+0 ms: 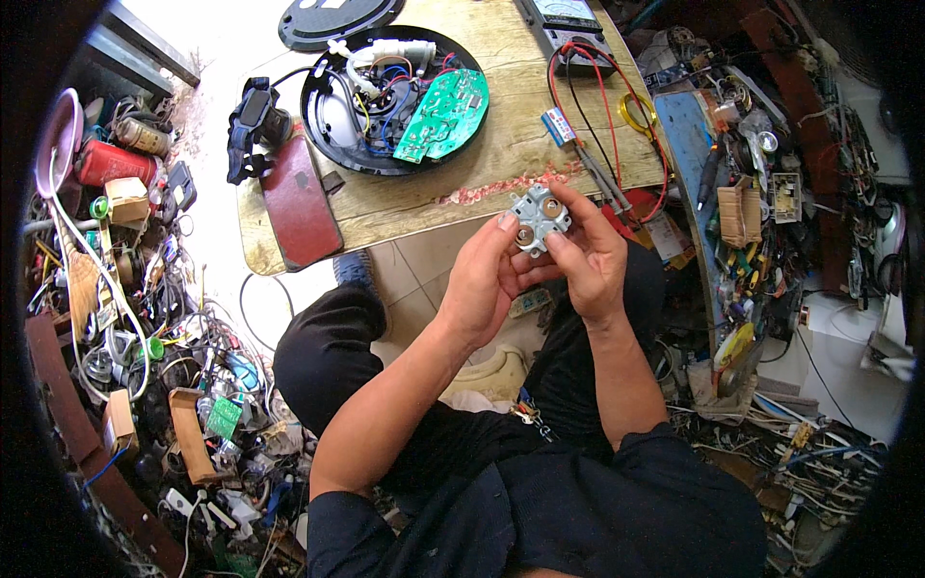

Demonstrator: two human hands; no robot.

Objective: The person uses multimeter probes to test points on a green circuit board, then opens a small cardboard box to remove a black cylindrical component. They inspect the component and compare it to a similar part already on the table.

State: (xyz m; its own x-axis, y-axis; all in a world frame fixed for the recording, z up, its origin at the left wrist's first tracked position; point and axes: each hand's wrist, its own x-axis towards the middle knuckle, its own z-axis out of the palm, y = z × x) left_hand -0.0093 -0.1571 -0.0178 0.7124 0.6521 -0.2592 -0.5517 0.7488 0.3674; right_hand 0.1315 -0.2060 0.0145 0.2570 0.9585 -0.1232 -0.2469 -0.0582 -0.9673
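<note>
Between my hands, just past the table's near edge, is a small pale grey part with lobed edges and two round copper-coloured pieces in it. My left hand pinches its left side, thumb on top. My right hand grips the right side, with the thumb at its lower edge and the index finger along the top. The fingertips underneath are partly hidden. Beyond them on the table lies an opened round black appliance housing, holding a green circuit board, wires and a white pump-like piece.
An analog multimeter with red and black leads stands at the table's far right. Left on the table lie a dark red flat case and a black strapped device. Heaps of cables and parts flank me on both sides.
</note>
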